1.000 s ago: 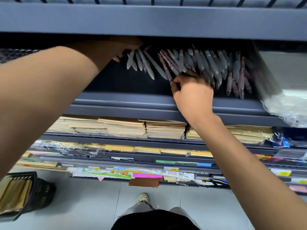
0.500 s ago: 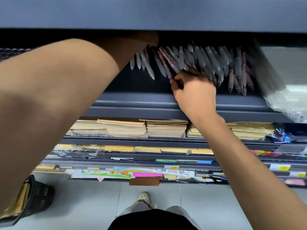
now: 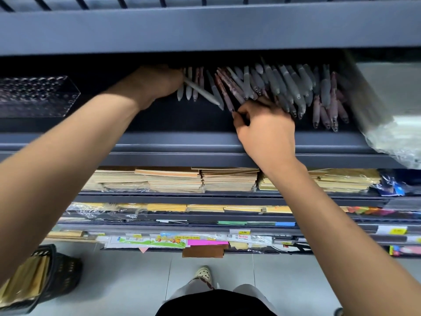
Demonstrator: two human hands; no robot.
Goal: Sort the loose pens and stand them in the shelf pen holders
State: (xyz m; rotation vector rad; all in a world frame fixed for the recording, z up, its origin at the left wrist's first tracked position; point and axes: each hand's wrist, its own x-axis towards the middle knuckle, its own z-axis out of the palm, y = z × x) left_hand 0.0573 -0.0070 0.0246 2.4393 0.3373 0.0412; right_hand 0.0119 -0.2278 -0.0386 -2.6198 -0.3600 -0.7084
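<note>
Many grey and mauve pens (image 3: 282, 87) hang tips-down in a row in the dark shelf bay. My left hand (image 3: 157, 84) reaches into the bay at the row's left end and grips one grey pen (image 3: 202, 93), which slants down to the right across its neighbours. My right hand (image 3: 265, 126) is at the middle of the row, thumb and forefinger pinching the tip of a mauve pen (image 3: 225, 96). A clear perforated pen holder (image 3: 36, 96) sits at the far left of the same shelf, with no pens visible in it.
A plastic-wrapped package (image 3: 391, 115) fills the shelf's right end. Lower shelves hold stacked brown notebooks (image 3: 173, 179) and paper packs. A black basket (image 3: 45, 277) with yellow sheets stands on the tiled floor at lower left. My shoe (image 3: 203, 273) is below.
My left hand has drawn back out of the bay's depth and now holds a grey pen slanted across the row. My right hand stays at the mauve pen's tip.
</note>
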